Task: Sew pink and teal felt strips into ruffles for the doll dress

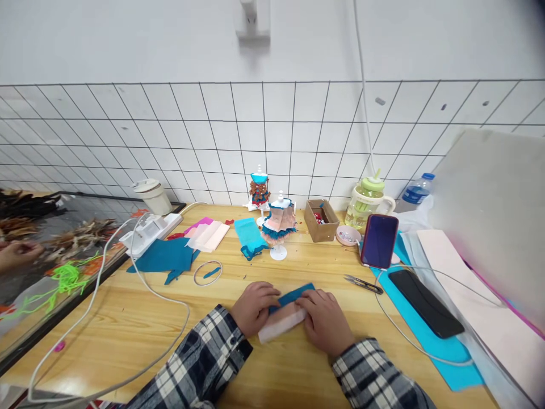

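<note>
A strip of pale pink crepe paper (284,325) lies over a dark blue piece of paper (293,293) on the wooden table in front of me. My left hand (256,309) is closed on the left end of the layered strip, fingers bent over the blue edge. At the right end my right hand (327,321) is closed on it too, fingers together on top and thumb lower down. The fingers hide both ends of the strip. Beyond the hands stands a small dress form (279,218) in a pink and blue paper dress.
Behind are another dressed form (259,190), a cardboard box (322,221) and blue paper pieces (164,255). Thread snips (364,283), an upright phone (379,241) and a black phone (426,303) lie to the right. A white cable (187,312) loops left. Another person's hand (19,254) shows far left.
</note>
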Demonstrator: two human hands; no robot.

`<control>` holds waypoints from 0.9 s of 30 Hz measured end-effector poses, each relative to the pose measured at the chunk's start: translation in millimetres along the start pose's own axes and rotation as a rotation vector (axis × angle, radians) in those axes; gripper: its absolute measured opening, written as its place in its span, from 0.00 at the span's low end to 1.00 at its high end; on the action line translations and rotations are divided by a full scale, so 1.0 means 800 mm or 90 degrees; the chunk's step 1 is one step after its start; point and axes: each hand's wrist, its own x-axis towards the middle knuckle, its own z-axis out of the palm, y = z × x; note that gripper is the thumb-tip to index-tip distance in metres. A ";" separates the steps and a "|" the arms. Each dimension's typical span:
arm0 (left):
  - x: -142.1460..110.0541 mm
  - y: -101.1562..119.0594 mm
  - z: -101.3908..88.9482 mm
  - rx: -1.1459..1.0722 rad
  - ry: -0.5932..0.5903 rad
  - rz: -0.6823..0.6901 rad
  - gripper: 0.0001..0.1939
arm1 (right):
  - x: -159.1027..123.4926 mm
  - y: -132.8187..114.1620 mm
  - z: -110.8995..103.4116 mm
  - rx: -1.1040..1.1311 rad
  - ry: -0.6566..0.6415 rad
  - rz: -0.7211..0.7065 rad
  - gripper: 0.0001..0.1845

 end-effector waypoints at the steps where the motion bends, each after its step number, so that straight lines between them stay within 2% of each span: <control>1: 0.000 -0.001 -0.002 0.006 0.038 -0.020 0.18 | -0.001 -0.001 0.002 -0.037 0.007 0.041 0.16; 4: 0.000 0.001 -0.007 0.033 0.092 -0.055 0.15 | -0.003 -0.009 0.008 -0.066 0.025 0.111 0.16; 6: 0.000 0.005 -0.008 0.052 0.062 -0.043 0.14 | -0.005 -0.012 0.010 -0.010 0.027 0.077 0.19; 9: 0.002 0.010 -0.004 0.074 -0.025 -0.041 0.14 | -0.006 -0.014 0.008 0.045 0.017 0.001 0.17; 12: 0.004 0.010 0.002 0.088 -0.088 -0.066 0.16 | -0.007 -0.017 0.004 0.016 -0.011 0.004 0.13; 14: 0.005 0.008 0.005 0.088 -0.103 -0.070 0.16 | -0.008 -0.021 0.002 0.016 -0.039 -0.003 0.12; 16: 0.006 0.006 0.008 0.091 -0.102 -0.079 0.14 | -0.009 -0.025 0.002 0.043 -0.058 -0.041 0.16; 19: 0.006 0.000 0.006 0.112 -0.056 -0.113 0.12 | -0.010 -0.023 0.000 0.094 -0.019 -0.073 0.17; 22: 0.003 -0.021 -0.012 0.139 0.029 -0.171 0.13 | -0.010 -0.012 -0.002 0.102 0.022 -0.065 0.15; 25: -0.014 -0.054 -0.049 0.236 0.078 -0.283 0.14 | -0.012 -0.006 0.000 0.055 -0.017 -0.050 0.14; 27: -0.033 -0.074 -0.075 0.331 0.072 -0.371 0.16 | -0.014 -0.008 0.004 0.061 -0.043 -0.044 0.15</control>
